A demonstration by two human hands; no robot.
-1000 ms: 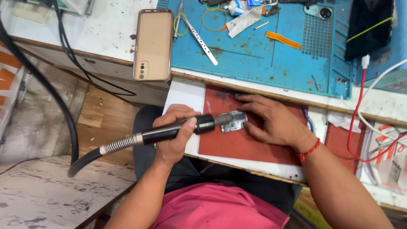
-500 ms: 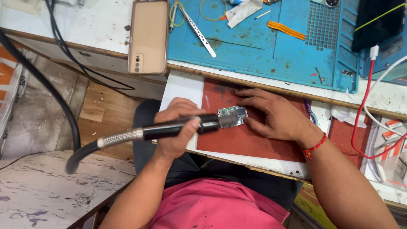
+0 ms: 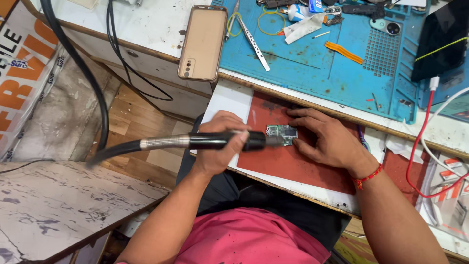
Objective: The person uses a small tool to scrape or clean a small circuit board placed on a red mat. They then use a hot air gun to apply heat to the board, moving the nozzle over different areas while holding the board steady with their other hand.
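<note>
Both hands work over a red mat (image 3: 293,161) on the counter (image 3: 161,29). Left hand (image 3: 221,144) is wrapped in a full grip around the black handle of a hot-air wand (image 3: 220,141), whose ribbed silver collar and thick black hose (image 3: 83,73) run off away from the mat. Right hand (image 3: 328,139) lies palm down on the mat with fingers spread, its fingertips pressing the far edge of a small circuit board (image 3: 282,132).

Beyond the mat, across the counter's wooden edge, lies a large blue work mat (image 3: 322,68), and beside that a gold phone (image 3: 203,43) lies back up.

Smallest is the circuit board: a green rectangle with silvery metal shields on top, flat on the red mat's near-left part, touched by the wand's metal nozzle on one side and the right fingers on the other.
</note>
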